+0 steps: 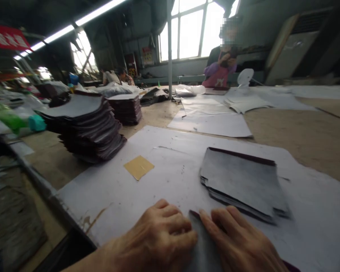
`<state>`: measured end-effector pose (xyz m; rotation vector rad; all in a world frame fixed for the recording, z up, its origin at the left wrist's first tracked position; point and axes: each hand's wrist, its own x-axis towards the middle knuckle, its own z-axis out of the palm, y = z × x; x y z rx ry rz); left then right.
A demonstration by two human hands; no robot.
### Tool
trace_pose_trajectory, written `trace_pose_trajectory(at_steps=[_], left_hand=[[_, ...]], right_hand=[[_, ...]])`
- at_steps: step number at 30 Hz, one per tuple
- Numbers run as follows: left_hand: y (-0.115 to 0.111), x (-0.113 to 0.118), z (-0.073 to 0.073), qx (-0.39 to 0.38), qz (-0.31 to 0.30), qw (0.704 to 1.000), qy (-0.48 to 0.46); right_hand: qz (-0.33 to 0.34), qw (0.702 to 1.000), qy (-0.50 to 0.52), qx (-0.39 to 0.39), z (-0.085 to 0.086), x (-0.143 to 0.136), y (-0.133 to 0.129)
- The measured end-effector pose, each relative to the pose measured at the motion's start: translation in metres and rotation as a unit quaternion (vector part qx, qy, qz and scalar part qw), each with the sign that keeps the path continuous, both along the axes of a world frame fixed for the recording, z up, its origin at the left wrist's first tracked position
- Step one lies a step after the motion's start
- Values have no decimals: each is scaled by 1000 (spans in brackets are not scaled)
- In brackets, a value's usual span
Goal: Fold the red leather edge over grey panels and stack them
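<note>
At the bottom of the head view, a grey-backed sheet with a dark edge [201, 241] lies between my two hands on the white-covered table. My left hand [161, 236] has its fingers curled, and their tips press on the sheet's left side. My right hand [238, 240] bends over the right side, thumb and forefinger pinching down at the dark edge. My forearm and hands hide much of the sheet. Just beyond my right hand rests a small stack of similar grey sheets with dark folded edges [240, 177].
A tall stack of dark-edged sheets [93, 128] stands at the left, with a lower stack [127, 109] behind it. A tan square card [138, 167] lies on white paper [170, 181]. Across the table a person in a pink apron [217, 75] stands near a white fan [245, 77].
</note>
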<state>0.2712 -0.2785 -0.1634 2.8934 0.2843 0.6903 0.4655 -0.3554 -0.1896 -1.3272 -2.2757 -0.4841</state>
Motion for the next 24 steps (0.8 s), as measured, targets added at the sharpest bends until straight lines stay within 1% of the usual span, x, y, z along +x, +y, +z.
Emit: trace_pose_trajectory(at_steps=[3, 5, 6, 7, 9, 13, 15, 16, 18, 21, 23, 24], left_hand=[[-13, -7, -19, 9, 11, 994, -104], [-15, -8, -28, 0, 18, 991, -132], [-15, -7, -30, -4, 20, 991, -129], [-15, -7, -29, -5, 20, 992, -128], [-16, -6, -23, 5, 20, 993, -119], [-21, -9, -1, -4, 39, 999, -24], [-23, -10, 5, -14, 44, 999, 8], [-23, -10, 5, -16, 43, 999, 12], [-23, -9, 1, -19, 42, 999, 7], [-21, -7, -9, -16, 28, 998, -60], [-20, -7, -14, -22, 22, 996, -78], [-20, -7, -14, -29, 21, 997, -74]], right_hand=[[-14, 996, 66, -66, 10, -8, -1], [-21, 993, 79, -89, 11, -11, -2], [-23, 992, 78, -100, 10, -11, -2], [-24, 991, 77, -108, 10, -11, -2], [-23, 991, 70, -115, 10, -11, -1], [-19, 992, 55, -115, 11, -11, 1], [-24, 991, 53, -118, 11, -12, 1], [-26, 991, 52, -122, 11, -12, 1], [-34, 989, 47, -134, 11, -14, 2], [-48, 986, 46, -153, 12, -17, 1], [-48, 984, 70, -156, 14, -16, 1], [-46, 982, 98, -157, 15, -14, 0]])
